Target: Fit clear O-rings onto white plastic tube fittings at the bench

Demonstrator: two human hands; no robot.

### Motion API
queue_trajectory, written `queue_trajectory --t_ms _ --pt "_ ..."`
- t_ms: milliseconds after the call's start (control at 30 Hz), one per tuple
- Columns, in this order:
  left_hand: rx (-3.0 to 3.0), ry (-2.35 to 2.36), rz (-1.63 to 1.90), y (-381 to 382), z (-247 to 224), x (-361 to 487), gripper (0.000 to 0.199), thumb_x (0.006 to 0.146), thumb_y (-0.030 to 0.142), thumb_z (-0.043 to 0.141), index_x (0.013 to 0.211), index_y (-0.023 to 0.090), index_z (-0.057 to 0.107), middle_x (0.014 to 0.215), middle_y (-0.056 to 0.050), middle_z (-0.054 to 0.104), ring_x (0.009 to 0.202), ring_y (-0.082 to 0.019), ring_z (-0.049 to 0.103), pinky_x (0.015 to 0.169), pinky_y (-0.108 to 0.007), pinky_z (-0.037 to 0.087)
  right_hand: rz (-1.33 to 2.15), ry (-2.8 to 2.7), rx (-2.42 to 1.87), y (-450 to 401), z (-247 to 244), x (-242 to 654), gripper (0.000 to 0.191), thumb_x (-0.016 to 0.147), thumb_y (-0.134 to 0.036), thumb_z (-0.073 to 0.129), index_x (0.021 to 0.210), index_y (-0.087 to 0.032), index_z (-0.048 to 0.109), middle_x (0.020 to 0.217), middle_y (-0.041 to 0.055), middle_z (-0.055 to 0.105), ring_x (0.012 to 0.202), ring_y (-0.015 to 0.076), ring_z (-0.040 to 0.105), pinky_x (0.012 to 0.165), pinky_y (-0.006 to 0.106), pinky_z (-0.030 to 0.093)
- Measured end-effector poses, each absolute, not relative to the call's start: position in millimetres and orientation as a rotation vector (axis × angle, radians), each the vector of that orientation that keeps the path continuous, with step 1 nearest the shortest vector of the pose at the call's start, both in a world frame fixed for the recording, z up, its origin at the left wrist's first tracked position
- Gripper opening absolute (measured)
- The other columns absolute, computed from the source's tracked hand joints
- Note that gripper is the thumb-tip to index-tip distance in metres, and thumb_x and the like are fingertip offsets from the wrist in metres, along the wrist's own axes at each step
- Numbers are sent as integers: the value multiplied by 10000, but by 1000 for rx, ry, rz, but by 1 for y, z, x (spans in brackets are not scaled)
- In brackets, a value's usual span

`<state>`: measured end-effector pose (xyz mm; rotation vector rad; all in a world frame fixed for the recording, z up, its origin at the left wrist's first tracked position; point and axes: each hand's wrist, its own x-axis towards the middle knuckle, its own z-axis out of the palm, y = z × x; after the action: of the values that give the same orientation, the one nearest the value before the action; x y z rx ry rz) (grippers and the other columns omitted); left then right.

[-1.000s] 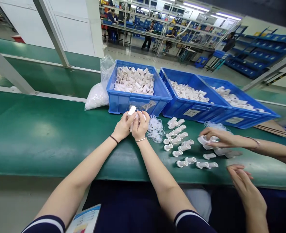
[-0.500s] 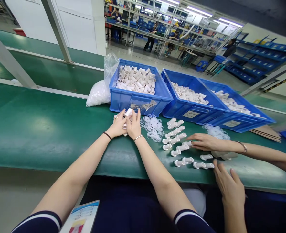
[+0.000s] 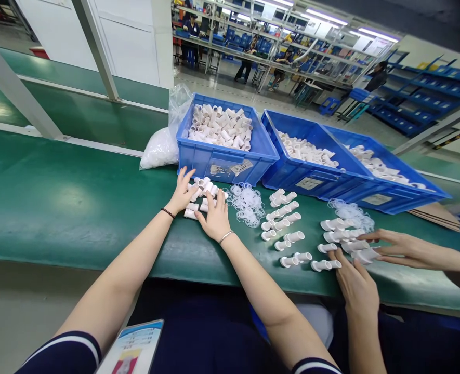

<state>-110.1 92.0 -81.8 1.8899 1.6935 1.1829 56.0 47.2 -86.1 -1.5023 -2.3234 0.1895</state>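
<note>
So, your left hand [image 3: 181,197] is sitting at the left edge of a loose bunch of tubes [image 3: 205,183], fingers spread and pointing at the left bin [image 3: 199,157]. Your right hand [image 3: 216,218] is flanking the same bunch on the right, fingers fanned out a bit, thumb sticking out to the side. Can't tell how firmly either one is touching. The tubes are lying jumbled on the table [image 3: 77,223] between your hands, just in front of that bin, which is holding loads more. Just right of your right hand, a heap of rings [image 3: 246,205] is lying flat, and past it some flanged pieces [image 3: 281,225] are standing in slanted rows. Farther right, a co-worker's near hand [image 3: 356,285] is touching another piece, while their far hand [image 3: 403,250] is reaching in among more.
</note>
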Motion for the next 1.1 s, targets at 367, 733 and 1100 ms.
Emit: queue_trajectory --t_ms 367,733,1100 --pt "915 1596 1908 96 -95 -121 569 711 194 659 1232 168 432 1306 -132 486 1234 -207 482 1014 -342 429 50 -2379 -1427 49 -89 53 774 830 -573 518 1470 -249 227 1543 193 30 1421 381 3 1066 632 135" --pt "657 994 1857 91 -77 -117 317 769 388 674 985 210 525 1100 -76 640 946 -191 649 706 -320 556 148 -2307 -1316 55 -98 70 860 746 -493 670 1445 -173 283 1526 200 38 1416 398 10 1102 590 164" --pt "1322 581 746 47 -60 -88 327 635 267 798 892 132 648 968 -108 709 836 -196 665 724 -303 533 202 -2207 -1176 69 -107 82 694 800 -357 603 1400 -142 330 1501 198 145 1424 355 55 1109 570 219"
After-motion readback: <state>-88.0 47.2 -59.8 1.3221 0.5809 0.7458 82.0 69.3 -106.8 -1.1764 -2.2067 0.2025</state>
